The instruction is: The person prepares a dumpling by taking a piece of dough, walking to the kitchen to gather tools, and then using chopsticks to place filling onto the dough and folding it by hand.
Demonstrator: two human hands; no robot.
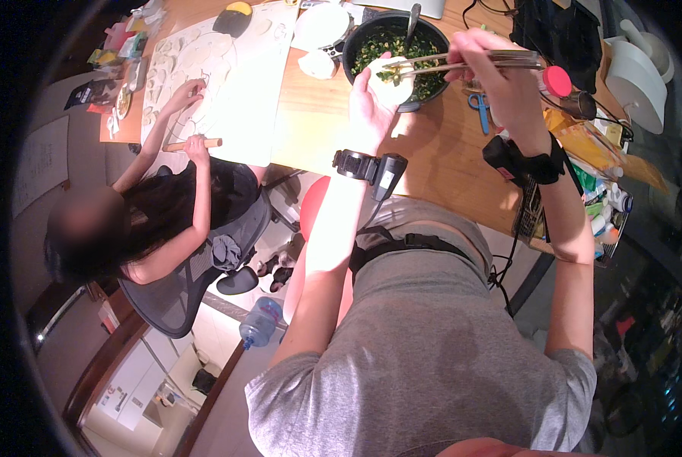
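Note:
On my left hand rests a round, pale dough wrapper, with a little chopped green filling near its middle. My right hand grips slim metal tongs or chopsticks; which of these cannot be told. Their two tips reach over the wrapper and touch or nearly touch the filling. Behind my left hand stands a dark bowl, holding a chopped green and yellow mixture and a metal spoon. The wrapper and hand cover part of its near side.
Left of the bowl are a dough lump and a white bowl. A seated person's hands work with a rolling pin at a white mat bearing several dough pieces. Blue scissors and a red-lidded jar lie right.

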